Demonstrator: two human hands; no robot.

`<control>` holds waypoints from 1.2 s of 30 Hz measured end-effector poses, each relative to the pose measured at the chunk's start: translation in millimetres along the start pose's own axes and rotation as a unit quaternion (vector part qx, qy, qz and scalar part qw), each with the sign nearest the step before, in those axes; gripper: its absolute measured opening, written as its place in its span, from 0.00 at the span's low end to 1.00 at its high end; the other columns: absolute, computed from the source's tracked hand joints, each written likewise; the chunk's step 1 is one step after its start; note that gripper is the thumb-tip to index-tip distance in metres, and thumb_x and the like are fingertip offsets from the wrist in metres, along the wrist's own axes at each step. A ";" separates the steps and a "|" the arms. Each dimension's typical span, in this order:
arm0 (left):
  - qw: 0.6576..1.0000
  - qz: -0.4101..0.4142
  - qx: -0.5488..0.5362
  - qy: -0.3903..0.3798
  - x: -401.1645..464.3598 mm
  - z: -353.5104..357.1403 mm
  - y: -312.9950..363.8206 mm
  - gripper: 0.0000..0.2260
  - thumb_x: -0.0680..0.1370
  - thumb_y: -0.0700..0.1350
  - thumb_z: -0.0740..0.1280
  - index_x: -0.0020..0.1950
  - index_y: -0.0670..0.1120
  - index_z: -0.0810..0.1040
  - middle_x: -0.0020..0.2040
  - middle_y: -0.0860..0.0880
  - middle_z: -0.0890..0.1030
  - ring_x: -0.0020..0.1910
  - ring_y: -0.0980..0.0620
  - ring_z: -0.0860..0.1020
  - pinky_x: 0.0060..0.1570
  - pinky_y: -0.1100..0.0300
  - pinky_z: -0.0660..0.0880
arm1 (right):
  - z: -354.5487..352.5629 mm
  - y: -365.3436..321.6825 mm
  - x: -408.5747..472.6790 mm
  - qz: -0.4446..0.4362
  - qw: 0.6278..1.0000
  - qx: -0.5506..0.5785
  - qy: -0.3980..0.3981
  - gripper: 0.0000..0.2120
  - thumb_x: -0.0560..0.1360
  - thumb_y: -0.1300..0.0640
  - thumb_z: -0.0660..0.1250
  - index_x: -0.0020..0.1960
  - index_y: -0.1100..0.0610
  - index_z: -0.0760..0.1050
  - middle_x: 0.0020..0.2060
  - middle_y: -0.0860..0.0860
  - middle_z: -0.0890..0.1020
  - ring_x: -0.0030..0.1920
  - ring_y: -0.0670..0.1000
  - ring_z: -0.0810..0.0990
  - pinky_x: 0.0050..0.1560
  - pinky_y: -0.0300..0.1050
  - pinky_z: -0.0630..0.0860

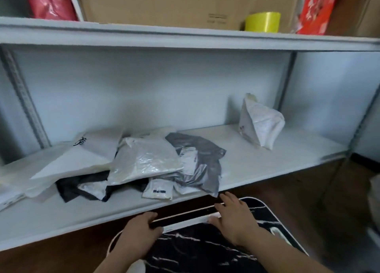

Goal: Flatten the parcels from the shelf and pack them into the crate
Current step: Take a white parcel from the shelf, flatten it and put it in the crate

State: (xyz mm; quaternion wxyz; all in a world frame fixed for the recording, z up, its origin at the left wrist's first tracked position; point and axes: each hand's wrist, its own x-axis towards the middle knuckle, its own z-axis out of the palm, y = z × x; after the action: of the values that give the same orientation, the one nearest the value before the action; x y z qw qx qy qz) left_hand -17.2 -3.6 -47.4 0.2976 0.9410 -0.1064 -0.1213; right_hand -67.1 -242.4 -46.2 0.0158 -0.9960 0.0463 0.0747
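Several soft parcels lie in a heap on the white lower shelf (257,161): a white one (82,159), a shiny clear one (144,159), a grey one with a label (197,164) and a black one (82,188) underneath. Further right, a white parcel (261,122) stands alone. Below the shelf's front sits the crate (205,250), black with white veining and a white rim. My left hand (139,235) curls its fingers over the crate's far edge. My right hand (236,219) rests on that same edge with straight fingers. Neither hand touches a parcel.
The upper shelf (185,36) carries a large cardboard box (164,1), a yellow tape roll (263,22) and red bags (51,1). Grey uprights (24,100) frame the shelf. Dark wooden floor (298,194) shows to the right.
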 end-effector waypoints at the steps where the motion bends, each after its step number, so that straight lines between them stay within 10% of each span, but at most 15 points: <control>1: 1.000 0.010 0.019 -0.004 7.0 9.4 9.8 0.23 0.77 0.51 0.67 0.71 0.49 0.70 0.69 0.52 0.73 0.67 0.55 0.72 0.65 0.65 0.65 | 0.3 18.5 1.9 0.022 1.000 0.012 0.001 0.58 0.61 0.24 0.22 0.75 0.54 0.62 0.78 0.54 0.54 0.78 0.54 0.48 0.74 0.53 0.53; 5: 0.988 0.079 0.105 0.083 39.8 26.5 49.8 0.21 0.78 0.50 0.64 0.71 0.51 0.69 0.71 0.52 0.68 0.69 0.54 0.67 0.66 0.62 0.63 | -0.5 84.9 25.2 0.098 0.995 0.012 0.020 0.28 0.80 0.38 0.51 0.74 0.54 0.63 0.76 0.54 0.58 0.77 0.54 0.51 0.71 0.53 0.58; 16: 0.935 0.209 0.209 0.197 177.1 43.8 130.8 0.14 0.73 0.50 0.63 0.49 0.43 0.83 0.54 0.42 0.81 0.49 0.40 0.80 0.46 0.50 0.78 | -32.4 211.7 154.7 0.263 0.958 0.074 0.091 0.24 0.81 0.42 0.54 0.73 0.52 0.64 0.69 0.56 0.64 0.69 0.57 0.62 0.64 0.53 0.67; 20: 0.930 0.228 0.215 0.192 226.1 54.2 154.2 0.29 0.76 0.58 0.46 0.62 0.45 0.80 0.68 0.39 0.74 0.67 0.40 0.72 0.66 0.44 0.67 | -32.4 243.9 212.9 0.268 0.959 0.077 0.053 0.26 0.80 0.41 0.55 0.76 0.47 0.58 0.71 0.59 0.62 0.71 0.60 0.59 0.67 0.56 0.64; 23: 0.925 0.207 0.265 0.176 256.8 60.6 172.6 0.23 0.82 0.57 0.47 0.73 0.52 0.67 0.77 0.45 0.61 0.76 0.47 0.56 0.74 0.49 0.52 | -32.2 252.2 244.6 0.259 0.962 0.073 0.043 0.28 0.79 0.39 0.56 0.76 0.45 0.58 0.71 0.61 0.63 0.73 0.60 0.58 0.70 0.56 0.62; 36: 0.937 0.128 0.303 0.116 315.9 122.7 133.7 0.25 0.81 0.59 0.43 0.76 0.55 0.59 0.79 0.46 0.54 0.78 0.45 0.48 0.75 0.45 0.43 | -3.0 294.0 293.8 0.288 0.927 0.191 0.144 0.26 0.78 0.53 0.62 0.74 0.57 0.61 0.71 0.59 0.62 0.69 0.62 0.65 0.68 0.55 0.65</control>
State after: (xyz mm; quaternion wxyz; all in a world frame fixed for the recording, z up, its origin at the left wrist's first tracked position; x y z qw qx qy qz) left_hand 229.3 -262.2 -118.5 0.0217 0.9726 -0.2220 0.0656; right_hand 194.8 -561.5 -94.6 0.1764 -0.9180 0.3465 -0.0780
